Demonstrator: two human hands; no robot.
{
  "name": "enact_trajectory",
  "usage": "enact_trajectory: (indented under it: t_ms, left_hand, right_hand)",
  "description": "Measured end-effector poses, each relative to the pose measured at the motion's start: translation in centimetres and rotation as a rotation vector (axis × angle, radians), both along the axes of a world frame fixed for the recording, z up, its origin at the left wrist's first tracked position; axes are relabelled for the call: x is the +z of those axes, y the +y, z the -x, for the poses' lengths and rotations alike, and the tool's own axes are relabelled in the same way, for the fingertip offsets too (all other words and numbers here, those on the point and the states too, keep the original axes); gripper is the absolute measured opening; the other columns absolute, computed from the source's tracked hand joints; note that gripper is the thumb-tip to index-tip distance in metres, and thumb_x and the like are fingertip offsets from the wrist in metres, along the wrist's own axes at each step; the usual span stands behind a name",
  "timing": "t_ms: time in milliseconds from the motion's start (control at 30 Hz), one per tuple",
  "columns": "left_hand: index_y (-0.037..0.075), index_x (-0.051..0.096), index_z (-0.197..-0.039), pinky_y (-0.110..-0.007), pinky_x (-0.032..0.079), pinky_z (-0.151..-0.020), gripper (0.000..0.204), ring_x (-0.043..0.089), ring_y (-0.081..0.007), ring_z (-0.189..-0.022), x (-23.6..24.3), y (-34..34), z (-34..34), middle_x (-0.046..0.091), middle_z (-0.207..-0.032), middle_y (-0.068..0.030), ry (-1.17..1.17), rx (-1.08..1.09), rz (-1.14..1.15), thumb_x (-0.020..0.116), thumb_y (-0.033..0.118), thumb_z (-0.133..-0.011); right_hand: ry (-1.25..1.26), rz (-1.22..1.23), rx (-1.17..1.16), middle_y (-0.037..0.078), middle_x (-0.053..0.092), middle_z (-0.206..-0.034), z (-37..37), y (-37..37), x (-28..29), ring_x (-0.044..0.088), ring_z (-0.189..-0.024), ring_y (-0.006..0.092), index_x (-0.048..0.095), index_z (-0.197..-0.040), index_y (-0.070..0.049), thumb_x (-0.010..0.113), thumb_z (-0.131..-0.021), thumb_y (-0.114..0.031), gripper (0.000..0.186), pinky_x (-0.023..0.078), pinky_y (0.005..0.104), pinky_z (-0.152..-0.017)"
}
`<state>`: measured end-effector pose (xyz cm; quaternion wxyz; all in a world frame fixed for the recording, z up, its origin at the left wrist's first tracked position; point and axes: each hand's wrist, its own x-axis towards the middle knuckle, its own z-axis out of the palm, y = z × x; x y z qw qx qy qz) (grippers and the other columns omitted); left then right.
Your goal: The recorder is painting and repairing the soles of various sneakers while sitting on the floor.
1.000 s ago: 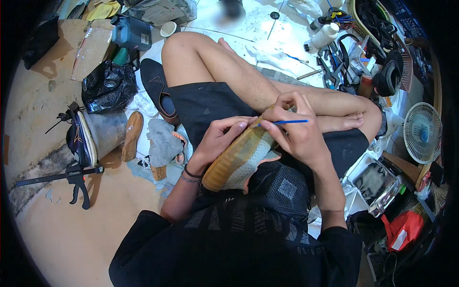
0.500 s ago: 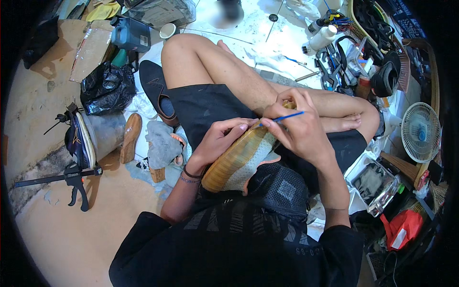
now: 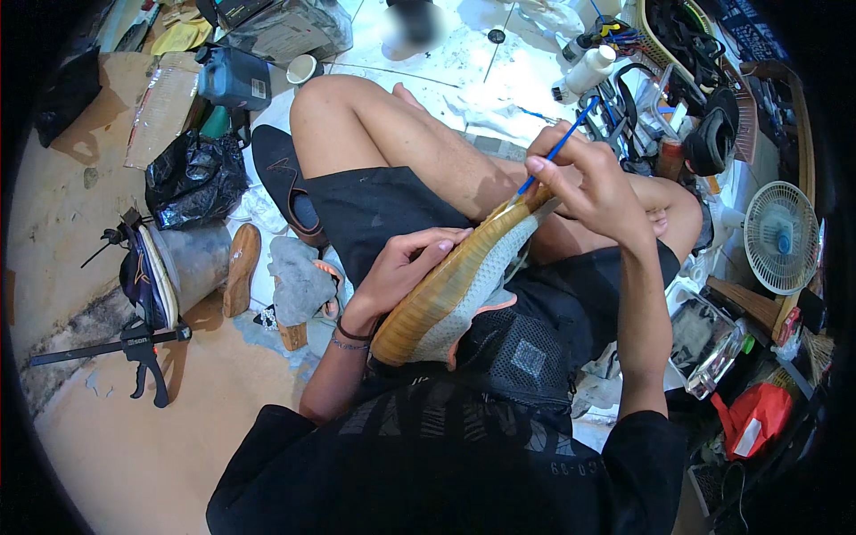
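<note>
Sneaker: white-mesh sneaker (image 3: pixel 490 267) lies diagonally over the lap, ribbed tan sole (image 3: pixel 426 292) turned to the L hand; can't tell heel from toe.
L hand: I've got the L hand (image 3: pixel 397 275) curled vs. the sole's side, fingers grasping the shoe approx. mid-length; undersides hidden.
R hand: R hand (image 3: pixel 584 183) has its fingers pinched on a slim blue-handled brush (image 3: pixel 571 132), tip down; can't tell if any other finger touches the shoe.
Brush chg: in the last half sec. handle went from near-level to steep, tip moved up the sole edge to the far end, R hand lifted off that end.
Meaning: I'd judge work has shifted to the far end of the edge, w/ the L hand now the main support; slip risk prob. higher.
Lap edges: dark shorts (image 3: pixel 383 201) under the shoe, black mesh item (image 3: pixel 499 348) just beside its near end; R leg (image 3: pixel 682 192) close below the R hand, so little drop room.
Floor room: widest stretch is tan floor (image 3: pixel 205 437), lower L, past the bar clamp (image 3: pixel 143 348).
R side: fan (image 3: pixel 783 238) well apart from the R forearm; white bottle (image 3: pixel 590 71) & hand tools beyond the brush's upper end.
</note>
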<state>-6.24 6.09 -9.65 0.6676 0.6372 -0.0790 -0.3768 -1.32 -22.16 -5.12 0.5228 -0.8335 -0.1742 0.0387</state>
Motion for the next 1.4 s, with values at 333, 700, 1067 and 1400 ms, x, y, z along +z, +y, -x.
enact_trajectory:
  t_ms: [333,700,1067,1400]
  left_hand:
    - [-0.006,0.062,-0.121,-0.028,0.048,-0.095,0.03,0.06,-0.0146,-0.109,-0.2,0.1,-0.2,0.066,-0.122,-0.012,-0.027,-0.017,-0.007,0.049,0.014,-0.103]
    - [-0.005,0.061,-0.122,-0.028,0.047,-0.094,0.03,0.06,-0.0136,-0.108,0.1,0.3,-0.3,0.066,-0.122,-0.0112,-0.046,-0.034,-0.024,0.048,0.014,-0.103]
    - [-0.006,0.061,-0.12,-0.027,0.047,-0.093,0.029,0.06,-0.0137,-0.107,0.3,0.1,-0.3,0.066,-0.121,-0.0114,-0.025,-0.011,-0.018,0.049,0.012,-0.102]
    - [-0.006,0.063,-0.118,-0.027,0.047,-0.09,0.029,0.06,-0.0129,-0.103,0.1,0.2,-0.4,0.066,-0.118,-0.0115,-0.045,-0.039,-0.087,0.05,0.013,-0.1]
  right_hand:
    - [-0.076,0.06,-0.059,0.01,0.06,-0.076,-0.4,-0.8,-0.1,0.061,-0.073,0.0247,0.063,-0.09,-0.002,0.061,-0.094,-0.02,0.018,0.047,0.0357,-0.069]
    - [-0.038,-0.022,0.006,0.011,0.059,-0.079,-1.4,1.1,-0.3,0.069,-0.073,0.023,0.065,-0.094,-0.001,0.063,-0.095,-0.022,0.021,0.052,0.0323,-0.067]
    - [0.152,-0.085,-0.116,0.01,0.064,-0.08,-1.2,-2.6,-2.3,0.069,-0.072,0.0166,0.062,-0.094,0.005,0.06,-0.097,-0.017,0.022,0.053,0.0292,-0.068]
    - [0.27,-0.192,-0.169,0.003,0.059,-0.084,-0.4,-4.9,-4.4,0.065,-0.076,0.0121,0.058,-0.095,0.002,0.056,-0.101,-0.016,0.02,0.05,0.0262,-0.072]
